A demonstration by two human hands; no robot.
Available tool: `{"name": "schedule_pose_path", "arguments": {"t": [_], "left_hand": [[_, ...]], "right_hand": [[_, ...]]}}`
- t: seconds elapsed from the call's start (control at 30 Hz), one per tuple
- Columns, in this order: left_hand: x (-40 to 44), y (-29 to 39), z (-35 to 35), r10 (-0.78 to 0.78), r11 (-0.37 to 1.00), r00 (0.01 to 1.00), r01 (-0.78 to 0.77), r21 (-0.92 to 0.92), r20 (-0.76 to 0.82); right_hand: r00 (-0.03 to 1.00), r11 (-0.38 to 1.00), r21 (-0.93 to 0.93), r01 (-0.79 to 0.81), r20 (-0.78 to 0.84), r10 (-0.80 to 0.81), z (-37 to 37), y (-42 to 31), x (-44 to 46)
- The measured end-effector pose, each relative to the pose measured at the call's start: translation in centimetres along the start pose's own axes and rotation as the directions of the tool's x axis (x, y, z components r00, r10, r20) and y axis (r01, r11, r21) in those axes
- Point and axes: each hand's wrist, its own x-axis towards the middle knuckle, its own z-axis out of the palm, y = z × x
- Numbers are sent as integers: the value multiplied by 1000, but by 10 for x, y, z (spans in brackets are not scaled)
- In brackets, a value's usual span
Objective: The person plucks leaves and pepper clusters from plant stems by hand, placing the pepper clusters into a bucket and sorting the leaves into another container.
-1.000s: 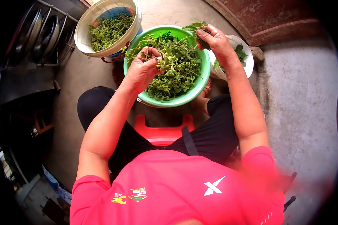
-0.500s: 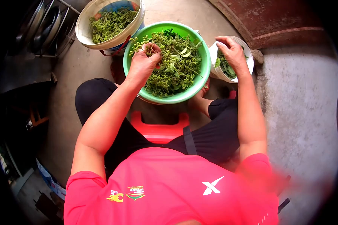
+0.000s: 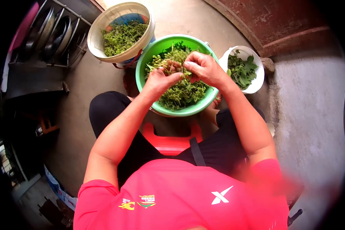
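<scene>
My left hand (image 3: 161, 81) is over the left half of a green bucket (image 3: 176, 112), its fingers closed round a sprig of small green berries (image 3: 157, 61). Close beside it, my right hand (image 3: 206, 69) pinches at the same sprig, thumb against forefinger; the exact spot it grips is partly hidden by the fingers. Beneath both hands, the bucket is heaped with green berry clusters on thin stems (image 3: 184, 96). To the right stands a small white bucket (image 3: 260, 78) with loose green leaves (image 3: 241, 71) in it.
A larger cream bucket (image 3: 96, 42) with more green clusters (image 3: 124, 38) stands at the upper left. My knees flank the green bucket, with a red plastic stool (image 3: 172, 143) under me. A rack of pans (image 3: 57, 36) is at far left, a reddish-brown wooden panel (image 3: 272, 23) at upper right.
My right hand has moved left from above the white bucket to the sprig at my left hand. My left hand stays over the green bucket. The whole view has shifted slightly.
</scene>
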Motion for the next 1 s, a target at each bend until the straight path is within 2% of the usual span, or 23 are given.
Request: {"name": "schedule_pose_path", "arguments": {"t": [0.07,0.17,0.27,0.3,0.33,0.4,0.43,0.47,0.53,0.6,0.7,0.77,0.87,0.93,1.0], "left_hand": [[4,-16,1,40,997,999,-39,-59,12],[3,-14,-1,141,972,990,-143,186,25],[4,-14,-6,150,958,987,-159,238,56],[1,-4,-6,109,960,992,-121,251,63],[-1,3,-7,108,960,992,-121,254,64],[-3,11,-9,116,913,993,-119,389,31],[-1,9,-13,147,918,989,-138,373,6],[3,9,-17,35,992,999,-34,119,-6],[3,21,-28,-35,967,999,30,-253,-15],[8,27,-38,-18,902,996,-20,-432,-83],[14,38,-55,29,849,996,-67,-524,-81],[20,44,-71,39,835,997,-66,-546,-61],[27,67,-80,48,770,980,-161,-618,-196],[39,75,-101,36,804,958,-197,-561,-285],[59,79,-126,119,831,932,-281,-479,-341]], "right_hand": [[1000,999,-37,23,2,-23,5,-1,-1],[996,999,-50,-16,84,20,-1,-1,-1],[994,1000,10,22,107,-23,-3,-3,-2],[989,987,144,-64,142,44,-5,-5,-3],[987,968,236,-83,156,47,-7,-6,-3],[997,908,415,-58,63,35,-13,-15,-5],[999,818,576,-10,34,-11,-18,-12,-3],[998,731,682,33,21,-65,-26,-10,0],[994,683,723,106,-79,-72,-35,-6,3],[990,722,688,75,-139,29,-39,-2,5],[987,727,683,63,-153,59,-41,2,9],[976,770,638,-7,-162,143,-40,1,10],[973,762,646,-42,-147,179,-41,4,12],[970,779,626,-41,-161,180,-39,1,12],[976,777,628,-34,-147,161,-42,9,15]]}}
